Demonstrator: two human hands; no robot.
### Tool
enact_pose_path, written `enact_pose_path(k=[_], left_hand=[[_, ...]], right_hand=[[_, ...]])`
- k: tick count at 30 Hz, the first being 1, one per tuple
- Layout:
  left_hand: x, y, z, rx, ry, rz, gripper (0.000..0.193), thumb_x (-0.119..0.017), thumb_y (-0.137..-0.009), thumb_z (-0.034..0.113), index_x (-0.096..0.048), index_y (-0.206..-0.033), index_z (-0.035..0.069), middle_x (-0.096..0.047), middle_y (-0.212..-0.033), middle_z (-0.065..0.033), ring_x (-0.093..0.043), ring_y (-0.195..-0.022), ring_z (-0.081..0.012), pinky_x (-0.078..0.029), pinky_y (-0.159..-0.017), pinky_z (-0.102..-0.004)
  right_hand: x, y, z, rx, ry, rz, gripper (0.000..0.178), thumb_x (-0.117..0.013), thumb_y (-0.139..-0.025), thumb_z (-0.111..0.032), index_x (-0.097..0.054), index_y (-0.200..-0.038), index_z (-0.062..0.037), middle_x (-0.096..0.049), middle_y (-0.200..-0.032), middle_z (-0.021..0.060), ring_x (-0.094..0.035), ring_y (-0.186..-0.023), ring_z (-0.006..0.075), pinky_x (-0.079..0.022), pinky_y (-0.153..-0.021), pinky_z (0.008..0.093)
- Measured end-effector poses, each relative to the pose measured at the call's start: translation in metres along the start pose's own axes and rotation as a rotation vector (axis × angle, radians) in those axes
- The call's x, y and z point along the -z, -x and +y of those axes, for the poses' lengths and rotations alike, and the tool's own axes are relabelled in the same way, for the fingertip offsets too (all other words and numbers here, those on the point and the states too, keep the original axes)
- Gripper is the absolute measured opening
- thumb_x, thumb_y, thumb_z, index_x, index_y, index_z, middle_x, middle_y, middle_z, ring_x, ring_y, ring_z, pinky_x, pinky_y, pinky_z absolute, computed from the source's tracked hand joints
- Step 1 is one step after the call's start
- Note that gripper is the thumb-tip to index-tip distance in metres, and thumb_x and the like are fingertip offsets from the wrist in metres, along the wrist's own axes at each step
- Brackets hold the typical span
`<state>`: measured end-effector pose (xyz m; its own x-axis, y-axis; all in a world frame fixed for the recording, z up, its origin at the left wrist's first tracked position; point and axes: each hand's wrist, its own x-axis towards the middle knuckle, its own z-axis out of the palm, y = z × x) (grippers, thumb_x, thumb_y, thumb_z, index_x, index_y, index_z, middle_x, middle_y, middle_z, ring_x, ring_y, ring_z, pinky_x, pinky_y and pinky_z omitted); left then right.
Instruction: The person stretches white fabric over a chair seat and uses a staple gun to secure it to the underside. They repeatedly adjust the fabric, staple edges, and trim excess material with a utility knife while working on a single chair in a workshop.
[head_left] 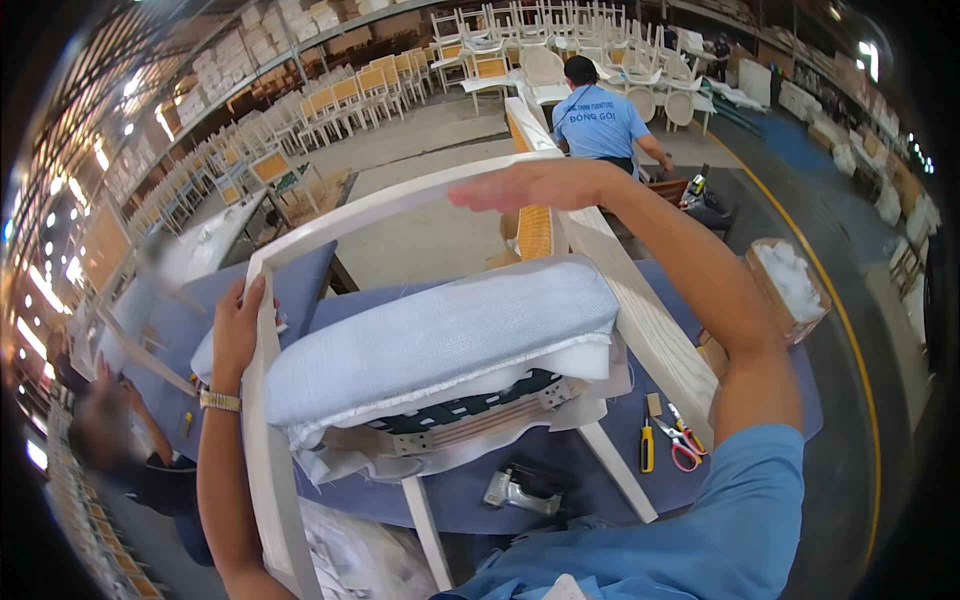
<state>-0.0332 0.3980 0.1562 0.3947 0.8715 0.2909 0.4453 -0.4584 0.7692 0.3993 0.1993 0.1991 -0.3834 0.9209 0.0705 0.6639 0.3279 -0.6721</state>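
Observation:
A pale wooden chair frame [390, 205] lies tipped on the bench before me. Its seat has a light blue-grey woven cover [450, 330], with white padding, loose cloth edges and dark green webbing [470, 405] showing beneath. At the left, my left hand [236, 325] is closed around a side post of the chair. My right hand [540, 187] reaches across the far rail, palm down and fingers stretched out flat; whether it touches the wood I cannot tell. An orange-yellow woven panel [533, 232] stands behind the seat, partly hidden.
On the blue-grey bench cover [780, 395] lie a staple gun [525, 488], a yellow-handled screwdriver [646, 445] and red-handled scissors [684, 452]. A carton with white stuffing [790, 285] stands right. Co-workers are ahead [598, 120] and left [125, 430]. Chairs [350, 95] fill the background.

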Motion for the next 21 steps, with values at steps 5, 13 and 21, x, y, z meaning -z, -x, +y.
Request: enact_pose_path(k=[5,13,21], left_hand=[[0.003,-0.006,0.001,0.008,0.02,-0.008,0.049,-0.057,-0.104,0.043,-0.065,-0.123,-0.002,-0.071,-0.085,-0.0087,-0.066,-0.065,-0.0139,-0.054,-0.061,-0.0279],[0.01,-0.01,0.003,-0.03,-0.247,-0.01,0.052,-0.059,-0.101,0.046,-0.065,-0.129,0.003,-0.073,-0.089,-0.011,-0.07,-0.075,-0.0198,-0.055,-0.07,-0.0356],[-0.032,0.0,0.092,-0.745,-0.73,-0.07,0.065,-0.065,-0.096,0.049,-0.058,-0.14,0.002,-0.059,-0.14,-0.0235,-0.057,-0.128,-0.0387,-0.044,-0.109,-0.0442]], right_hand=[[-0.029,-0.007,0.0,-0.075,0.358,-0.069,0.088,-0.037,-0.099,-0.073,-0.036,-0.158,-0.0073,-0.042,-0.159,0.0181,-0.043,-0.145,0.0359,-0.035,-0.119,0.0433],[-0.085,0.051,-0.031,0.085,0.515,0.035,0.108,-0.048,-0.092,-0.078,-0.028,-0.155,0.008,-0.026,-0.161,0.0332,-0.036,-0.146,0.0448,-0.034,-0.12,0.0445],[-0.097,0.173,-0.093,0.132,0.28,0.202,0.088,-0.064,-0.093,-0.059,-0.04,-0.153,0.0008,-0.034,-0.161,0.0249,-0.039,-0.145,0.0407,-0.034,-0.118,0.0485]])
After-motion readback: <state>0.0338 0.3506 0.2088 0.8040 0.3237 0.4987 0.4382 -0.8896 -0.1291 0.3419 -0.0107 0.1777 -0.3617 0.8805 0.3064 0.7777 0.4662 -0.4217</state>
